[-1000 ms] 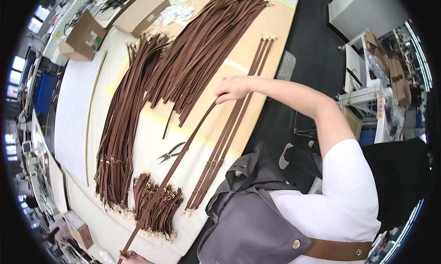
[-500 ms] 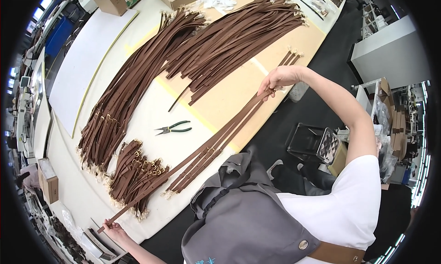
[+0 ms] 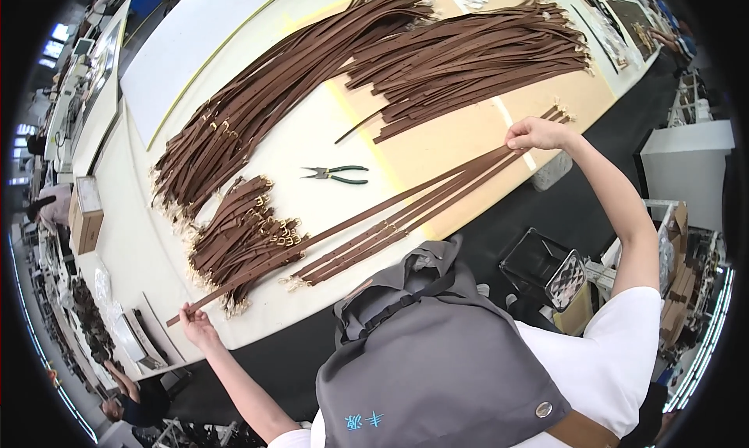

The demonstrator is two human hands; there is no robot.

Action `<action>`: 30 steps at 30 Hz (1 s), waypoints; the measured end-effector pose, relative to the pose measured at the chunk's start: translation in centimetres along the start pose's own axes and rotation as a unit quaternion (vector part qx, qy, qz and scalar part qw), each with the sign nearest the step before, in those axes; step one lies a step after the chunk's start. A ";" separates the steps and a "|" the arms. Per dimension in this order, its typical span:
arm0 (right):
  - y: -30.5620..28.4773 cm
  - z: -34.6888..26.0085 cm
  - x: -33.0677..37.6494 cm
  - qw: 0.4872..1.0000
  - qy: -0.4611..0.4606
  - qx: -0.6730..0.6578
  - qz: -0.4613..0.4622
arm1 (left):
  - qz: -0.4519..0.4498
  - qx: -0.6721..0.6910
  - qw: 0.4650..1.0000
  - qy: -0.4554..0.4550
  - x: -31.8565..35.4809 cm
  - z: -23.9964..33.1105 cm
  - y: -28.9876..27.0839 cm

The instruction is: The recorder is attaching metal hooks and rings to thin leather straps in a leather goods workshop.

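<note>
With twelve o'clock at the top of the view, the left hand (image 3: 201,329) has its thumb and fingertips pinched together on a long brown strap (image 3: 367,216), close to its lower end; a short stub pokes past them toward eight o'clock. The hand points toward eleven o'clock, its forearm trailing away between four and five. The right hand (image 3: 544,134) reaches farther out, thumb and forefinger clamped on the strap's other end portion, the fingertips toward nine o'clock; its bent arm runs back toward half past four, then down to the white sleeve (image 3: 628,331). How far the strap continues under that hand, I cannot tell.

Between the two grips the strap is stretched nearly straight, its long axis running from eight o'clock to two. It passes over a pile of short brown straps (image 3: 234,230), which lies at one o'clock from the left hand. Just beside the strap, on its five o'clock side, three straps (image 3: 460,191) lie almost parallel, buckles partway along. On its eleven o'clock side lie pliers (image 3: 335,173), nose toward nine, dark handles toward three.

Farther out, one heap of long straps (image 3: 265,97) lies past the short pile toward half past twelve; another heap (image 3: 476,66) spreads between ten and eleven from the right hand.
</note>
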State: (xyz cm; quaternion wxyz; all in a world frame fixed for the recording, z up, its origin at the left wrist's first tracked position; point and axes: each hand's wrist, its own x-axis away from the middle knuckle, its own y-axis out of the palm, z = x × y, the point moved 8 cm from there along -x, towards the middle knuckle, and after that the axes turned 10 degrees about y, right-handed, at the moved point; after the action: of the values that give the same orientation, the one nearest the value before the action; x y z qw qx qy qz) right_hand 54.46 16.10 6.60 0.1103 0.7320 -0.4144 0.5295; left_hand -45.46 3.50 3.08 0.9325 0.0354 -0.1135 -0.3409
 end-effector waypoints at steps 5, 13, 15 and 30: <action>-4.8 3.7 -1.8 0.972 0.030 0.153 0.178 | 0.012 0.009 0.998 -0.066 6.3 -6.5 4.3; -10.6 8.7 -4.0 0.805 0.096 0.402 0.425 | -0.029 0.066 0.983 -0.171 21.2 -14.0 15.8; -9.4 5.7 -4.6 0.742 0.049 0.306 0.594 | -0.052 0.093 0.974 -0.202 25.8 -15.4 19.1; 39.2 -26.5 -4.4 0.946 -0.302 0.068 -0.101 | -0.321 -0.269 0.894 0.157 26.7 -8.4 21.6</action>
State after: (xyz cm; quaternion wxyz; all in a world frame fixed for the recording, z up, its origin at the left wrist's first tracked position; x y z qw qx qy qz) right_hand 7.54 9.36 2.92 -0.0171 0.9013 -0.3147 0.2972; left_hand -10.11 2.76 3.06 0.7517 -0.1295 0.1478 -0.6296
